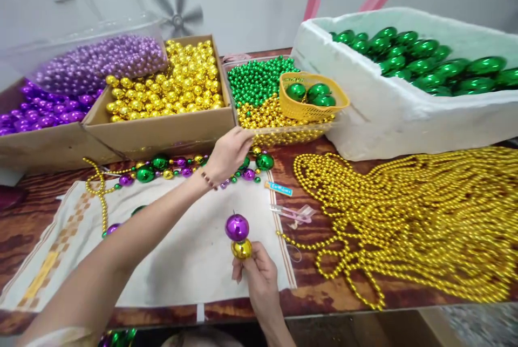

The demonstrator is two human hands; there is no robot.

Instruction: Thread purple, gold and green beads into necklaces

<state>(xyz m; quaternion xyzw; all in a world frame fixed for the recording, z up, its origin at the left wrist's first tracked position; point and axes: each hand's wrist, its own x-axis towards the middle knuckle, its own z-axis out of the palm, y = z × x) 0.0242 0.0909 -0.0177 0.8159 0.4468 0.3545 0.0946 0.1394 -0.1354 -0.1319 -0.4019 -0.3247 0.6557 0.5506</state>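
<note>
My right hand [261,277] pinches a shiny gold ball [242,249] near the front of the white cloth [182,260]. Directly above it sits a larger purple ball [237,227], with a thin wire or needle tip poking out of its top. My left hand [230,154] reaches across to the front rim of a clear bin [291,134] of green and gold beads. Its fingers are curled together, and whatever they may hold is hidden. Beneath that wrist lies a strand of green, purple and gold balls [144,174] along the cloth's back edge.
Cardboard boxes hold gold balls [174,82] and purple balls [44,107]. A yellow basket [313,112] rests on the bin. Right are a white foam box [424,115] of green ornaments and piled gold bead strands [424,217]. Pink-handled scissors [297,215] lie beside the cloth.
</note>
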